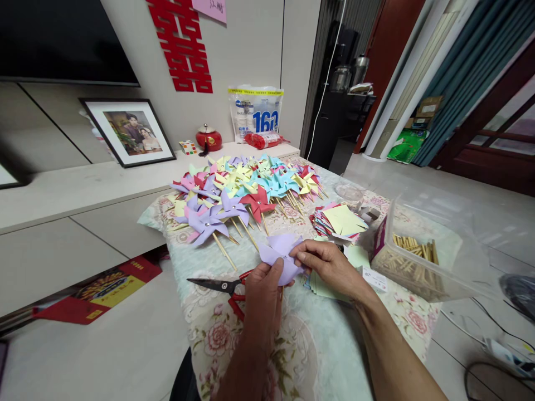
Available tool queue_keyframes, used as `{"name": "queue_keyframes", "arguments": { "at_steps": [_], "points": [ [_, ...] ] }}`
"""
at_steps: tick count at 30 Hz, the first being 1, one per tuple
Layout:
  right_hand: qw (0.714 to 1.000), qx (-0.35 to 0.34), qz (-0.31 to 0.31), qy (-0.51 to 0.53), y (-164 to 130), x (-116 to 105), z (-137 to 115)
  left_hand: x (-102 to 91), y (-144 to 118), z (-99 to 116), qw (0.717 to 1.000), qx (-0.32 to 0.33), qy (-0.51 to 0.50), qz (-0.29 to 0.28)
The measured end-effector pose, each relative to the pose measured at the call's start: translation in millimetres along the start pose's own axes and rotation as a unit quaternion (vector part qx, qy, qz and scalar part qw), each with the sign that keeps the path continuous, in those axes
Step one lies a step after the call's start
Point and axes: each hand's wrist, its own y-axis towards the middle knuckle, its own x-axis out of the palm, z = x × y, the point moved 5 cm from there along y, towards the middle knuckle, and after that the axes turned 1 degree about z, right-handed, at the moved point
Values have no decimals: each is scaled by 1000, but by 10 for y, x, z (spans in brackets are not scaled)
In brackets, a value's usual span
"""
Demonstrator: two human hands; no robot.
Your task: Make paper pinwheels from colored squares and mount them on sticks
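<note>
Between my two hands is a purple paper pinwheel with a small pin at its centre. My left hand grips it from the lower left, thumb on the paper; part of a stick shows beneath. At the pinwheel's right side, my right hand pinches a blade between thumb and fingers. Scissors with red handles lie just left of my left hand, partly covered by it. Beyond my hands spreads a heap of finished pinwheels on wooden sticks, in purple, yellow, blue, pink and red.
A stack of cut paper squares lies right of the heap. Farther right stands a clear plastic box of short wooden sticks, with a small white box beside it. A floral tablecloth covers the table. Cables run along the floor at right.
</note>
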Motion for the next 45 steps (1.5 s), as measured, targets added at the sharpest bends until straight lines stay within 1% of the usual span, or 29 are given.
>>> {"name": "queue_keyframes", "arguments": {
  "at_steps": [4, 9, 14, 19, 25, 31, 37, 41, 45],
  "points": [
    [999, 16, 40, -4, 12, 3, 27, -2, 8, -11, 1000, 6, -4, 0],
    [997, 10, 64, -29, 14, 26, 50, -2, 21, -48, 1000, 13, 7, -3],
    [997, 6, 62, -40, 6, 40, 46, 3, 27, -86, 998, 28, 56, -20],
    [997, 16, 50, -63, 8, 52, 44, 10, 19, -91, 997, 31, 71, -27],
    [993, 25, 63, -102, 11, 25, 17, 37, -6, -83, 998, -2, 38, -41],
    [991, 27, 69, -108, 1, 22, 16, 48, -30, -63, 998, -24, 24, -56],
    [989, 37, 74, -118, 3, 20, 32, 62, -15, -64, 997, -11, -7, -80],
    [990, 37, 77, -116, 18, 9, 41, 47, -19, -45, 997, 22, 52, -49],
    [992, 36, 75, -99, 24, 9, 43, 5, -32, 47, 987, 100, 123, 13]
  ]
}}
